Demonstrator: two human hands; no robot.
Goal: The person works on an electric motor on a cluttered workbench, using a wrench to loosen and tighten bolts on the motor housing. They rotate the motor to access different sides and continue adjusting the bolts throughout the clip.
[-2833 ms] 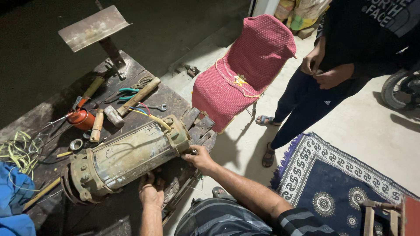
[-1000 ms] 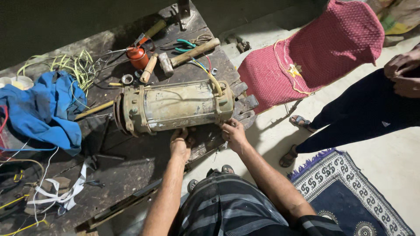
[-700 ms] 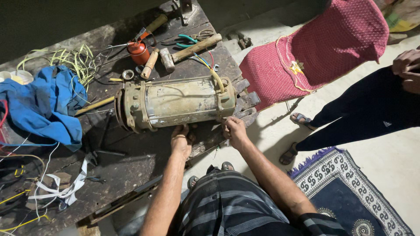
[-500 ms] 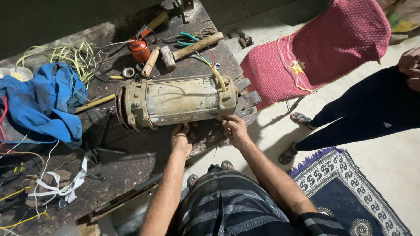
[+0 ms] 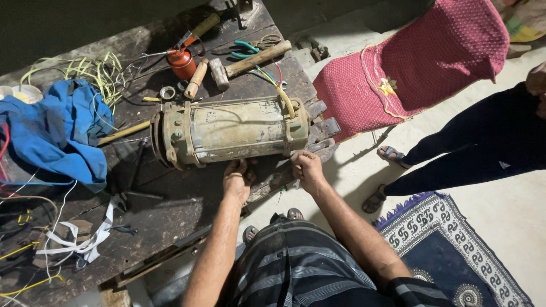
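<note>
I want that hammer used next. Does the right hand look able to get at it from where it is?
Probably yes: the right hand is bare, but the motor lies between it and the hammer.

Both bare forearms reach forward, side by side and nearly parallel. The left hand (image 5: 236, 181) lies palm down with fingers curled under at the tips. The right hand (image 5: 307, 170), just beside it, is likewise knuckles-up, its fingers bent into a loose grip.
</note>
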